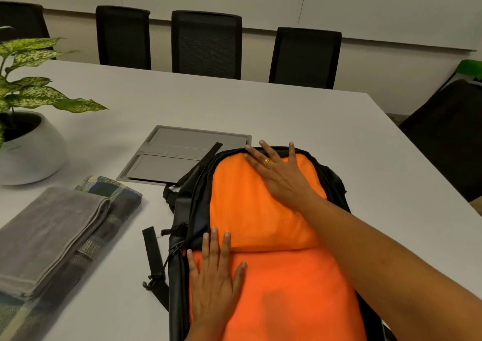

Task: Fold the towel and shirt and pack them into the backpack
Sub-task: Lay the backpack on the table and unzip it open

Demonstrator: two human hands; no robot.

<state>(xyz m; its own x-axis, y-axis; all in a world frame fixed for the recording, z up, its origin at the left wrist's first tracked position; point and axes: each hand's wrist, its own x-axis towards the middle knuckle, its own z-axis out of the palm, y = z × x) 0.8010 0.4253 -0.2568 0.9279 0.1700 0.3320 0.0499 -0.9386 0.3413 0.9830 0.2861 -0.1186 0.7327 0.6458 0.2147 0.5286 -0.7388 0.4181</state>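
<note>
A black backpack (180,236) lies open on the white table, filled with folded orange cloth (260,223). My right hand (280,176) presses flat on the far half of the orange cloth, fingers spread toward the bag's top rim. My left hand (215,275) lies flat on the near half, fingers straight. To the left, a folded grey towel (49,236) rests on a folded plaid cloth (114,200).
A potted plant in a white bowl (28,153) stands at the left edge. A grey cable hatch (182,153) is set in the table (260,111) behind the bag. Black chairs (206,43) line the far side. The table's right edge runs diagonally near the bag.
</note>
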